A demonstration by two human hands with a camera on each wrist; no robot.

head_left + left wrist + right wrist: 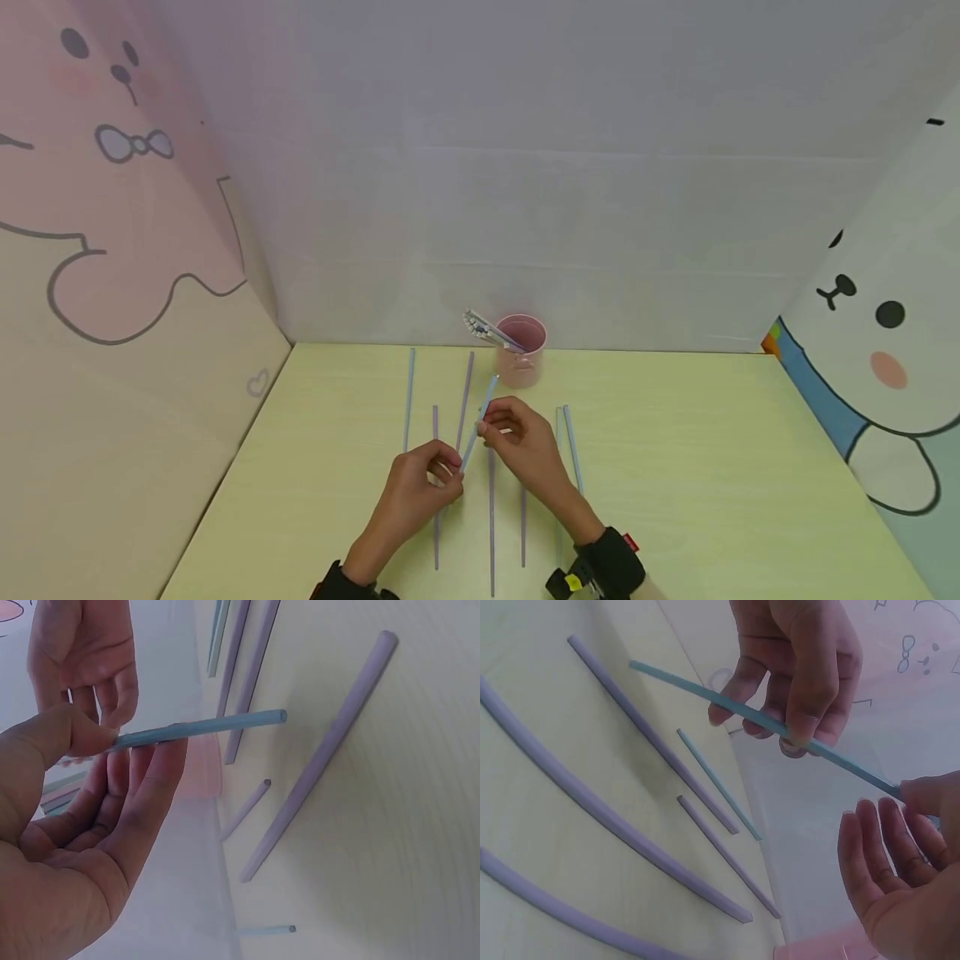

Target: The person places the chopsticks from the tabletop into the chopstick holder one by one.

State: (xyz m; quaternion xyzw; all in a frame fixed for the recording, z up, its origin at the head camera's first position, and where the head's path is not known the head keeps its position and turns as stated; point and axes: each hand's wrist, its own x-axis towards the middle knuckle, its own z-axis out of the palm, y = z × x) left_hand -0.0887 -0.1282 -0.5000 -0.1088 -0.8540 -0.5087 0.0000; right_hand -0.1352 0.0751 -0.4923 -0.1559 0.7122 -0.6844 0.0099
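A thin, straight light blue stick [470,446], shaped like a straw or pencil, is held slantwise above the table between both hands. My left hand [423,487] pinches its lower part between thumb and fingers; in the left wrist view the stick's end [247,721] juts past the fingertips. Higher up, my right hand [528,450] pinches it near the upper end with thumb and fingertips. Below the hands lie purple sticks [491,533], spread apart and pointing roughly away from me. Light blue ones lie at the left [408,392] and right [573,450], with a pale green stick [558,421] beside the latter.
A pink cup [521,371] stands at the table's back edge, behind the right hand. A bundle of sticks [487,329] leans from its mouth to the left. The pale yellow table [697,467] is bounded by a white back wall and printed side panels.
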